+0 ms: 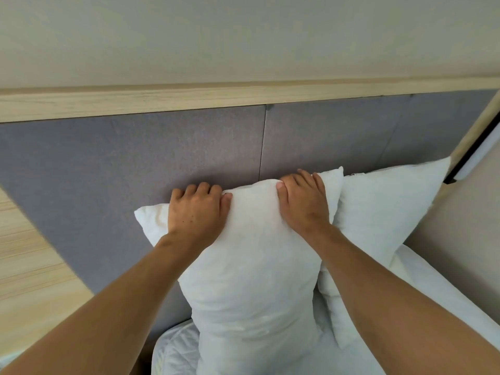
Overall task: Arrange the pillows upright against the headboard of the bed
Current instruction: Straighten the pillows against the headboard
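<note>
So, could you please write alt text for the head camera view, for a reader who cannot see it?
Both hands, left hand and right hand, grip the top edge of a white pillow standing upright against a grey padded headboard. A second white pillow leans on the headboard just to its right, above white bedding.

Both my arms reach forward and up, bare to past the elbow, forearms converging from the lower corners. My left hand (196, 209) lies palm down, knuckles up, fingers (201, 188) curled over the top edge of what I hold, thumb pointing inward toward the other hand. My right hand (304, 201) mirrors it: palm down, fingers hooked over the far side, thumb (282, 191) pressed on the near face. Both wrists are slightly bent back. The hands are apart, at nearly the same height.
</note>
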